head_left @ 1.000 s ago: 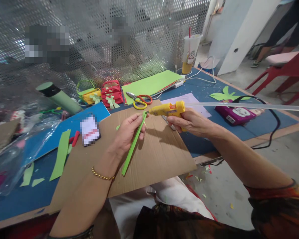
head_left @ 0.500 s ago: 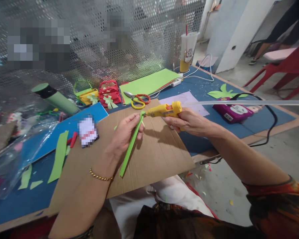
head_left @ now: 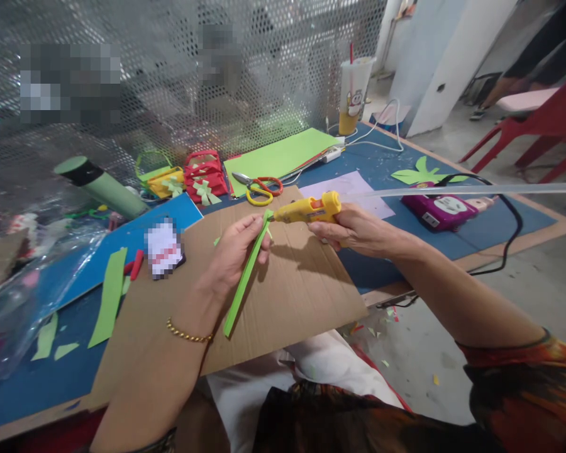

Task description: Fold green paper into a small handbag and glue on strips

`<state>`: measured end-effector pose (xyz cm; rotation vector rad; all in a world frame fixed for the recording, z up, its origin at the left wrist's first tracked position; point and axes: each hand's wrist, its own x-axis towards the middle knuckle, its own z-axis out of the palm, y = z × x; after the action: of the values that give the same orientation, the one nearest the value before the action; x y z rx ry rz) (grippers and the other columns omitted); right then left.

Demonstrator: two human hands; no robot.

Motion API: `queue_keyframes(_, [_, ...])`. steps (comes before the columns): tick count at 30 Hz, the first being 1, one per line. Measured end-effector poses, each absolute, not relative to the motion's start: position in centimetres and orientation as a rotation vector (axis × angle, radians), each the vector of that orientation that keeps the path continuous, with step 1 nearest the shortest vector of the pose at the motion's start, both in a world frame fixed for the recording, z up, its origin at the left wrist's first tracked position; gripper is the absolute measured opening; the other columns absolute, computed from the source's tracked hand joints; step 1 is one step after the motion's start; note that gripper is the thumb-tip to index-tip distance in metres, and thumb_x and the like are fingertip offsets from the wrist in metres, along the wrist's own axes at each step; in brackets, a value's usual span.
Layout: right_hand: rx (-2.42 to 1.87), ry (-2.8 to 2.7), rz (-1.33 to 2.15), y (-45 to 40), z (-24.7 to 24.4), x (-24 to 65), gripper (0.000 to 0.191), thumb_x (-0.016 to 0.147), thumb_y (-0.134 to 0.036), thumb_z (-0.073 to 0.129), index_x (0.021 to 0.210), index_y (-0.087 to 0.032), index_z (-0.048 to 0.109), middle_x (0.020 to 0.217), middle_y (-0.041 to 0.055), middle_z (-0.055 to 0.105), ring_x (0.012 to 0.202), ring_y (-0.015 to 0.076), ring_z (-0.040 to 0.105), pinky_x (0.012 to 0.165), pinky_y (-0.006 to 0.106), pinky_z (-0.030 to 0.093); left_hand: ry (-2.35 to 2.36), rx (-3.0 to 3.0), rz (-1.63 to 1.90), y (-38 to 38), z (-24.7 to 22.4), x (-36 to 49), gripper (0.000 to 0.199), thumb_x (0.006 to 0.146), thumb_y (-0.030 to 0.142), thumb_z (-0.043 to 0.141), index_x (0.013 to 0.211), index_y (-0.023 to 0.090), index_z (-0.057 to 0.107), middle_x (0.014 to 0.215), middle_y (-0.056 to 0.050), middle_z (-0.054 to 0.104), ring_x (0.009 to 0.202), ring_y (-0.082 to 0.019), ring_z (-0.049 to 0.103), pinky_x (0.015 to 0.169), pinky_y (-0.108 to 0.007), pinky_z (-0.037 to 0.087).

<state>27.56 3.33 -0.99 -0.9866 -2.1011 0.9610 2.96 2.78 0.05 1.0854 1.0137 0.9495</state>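
Between the thumb and fingers of my left hand (head_left: 238, 245) is the upper end of a narrow green paper strip (head_left: 245, 286), which slants down toward me over a brown cardboard sheet (head_left: 292, 314). My right hand (head_left: 358, 231) is wrapped around the handle of a yellow hot glue gun (head_left: 311, 209). Its nozzle points left and meets the top of the strip; whether it touches the paper or sits just short of it is too small to tell. A long clear glue stick (head_left: 453, 189) sticks out of the gun's back to the right.
Scissors (head_left: 257, 189) lie beyond the cardboard, near green paper sheets (head_left: 283, 160). Small red (head_left: 206, 176) and yellow paper bags stand by the mesh wall. A purple power strip (head_left: 446, 207) with a black cable is at right, a drink cup (head_left: 353, 94) at the back, green scraps (head_left: 108, 296) at left.
The whole view has shifted very slightly. Both hands, the glue gun and the green strip keep nearly the same places relative to each other.
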Motion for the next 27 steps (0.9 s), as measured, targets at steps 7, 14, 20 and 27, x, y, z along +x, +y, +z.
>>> queue_keyframes(7, [-1.024, -2.109, 0.934, 3.40, -0.54, 27.70, 0.064, 0.101, -0.072, 0.049, 0.060, -0.022, 0.050, 0.054, 0.0001, 0.054, 0.055, 0.0127, 0.051, 0.062, 0.030, 0.042, 1.018, 1.075, 0.937, 2.81, 0.05, 2.95, 0.017, 0.101, 0.031, 0.066, 0.101, 0.015, 0.065, 0.057, 0.003, 0.062, 0.036, -0.008, 0.053, 0.038, -0.016, 0.039])
queue_keyframes(14, [-1.038, -2.114, 0.945, 3.27, -0.66, 27.70, 0.061, 0.100, -0.072, 0.051, 0.064, -0.022, 0.051, 0.056, -0.0014, 0.051, 0.054, 0.0113, 0.046, 0.057, 0.030, 0.038, 1.006, 1.087, 0.941, 2.84, -0.01, 2.92, 0.015, 0.102, 0.028, 0.062, 0.095, 0.015, 0.062, 0.057, 0.003, 0.062, 0.036, -0.008, 0.053, 0.038, -0.015, 0.039])
queue_keyframes(20, [-1.010, -2.127, 0.894, 3.04, -0.81, 27.53, 0.061, 0.099, -0.074, 0.051, 0.066, -0.023, 0.049, 0.057, -0.0029, 0.047, 0.056, 0.0117, 0.042, 0.056, 0.029, 0.034, 1.028, 1.093, 0.941, 2.81, 0.07, 2.96, 0.015, 0.101, 0.028, 0.064, 0.095, 0.016, 0.059, 0.058, 0.003, 0.063, 0.036, -0.008, 0.054, 0.038, -0.015, 0.039])
queue_keyframes(27, [-0.967, -2.120, 0.970, 3.17, -0.84, 27.81, 0.056, 0.100, -0.068, 0.051, 0.069, -0.022, 0.052, 0.058, -0.0020, 0.053, 0.055, 0.0116, 0.049, 0.056, 0.029, 0.039, 1.017, 1.094, 0.951, 2.77, 0.11, 2.92, 0.025, 0.095, 0.032, 0.073, 0.084, 0.015, 0.059, 0.060, 0.002, 0.064, 0.038, -0.007, 0.054, 0.039, -0.015, 0.039])
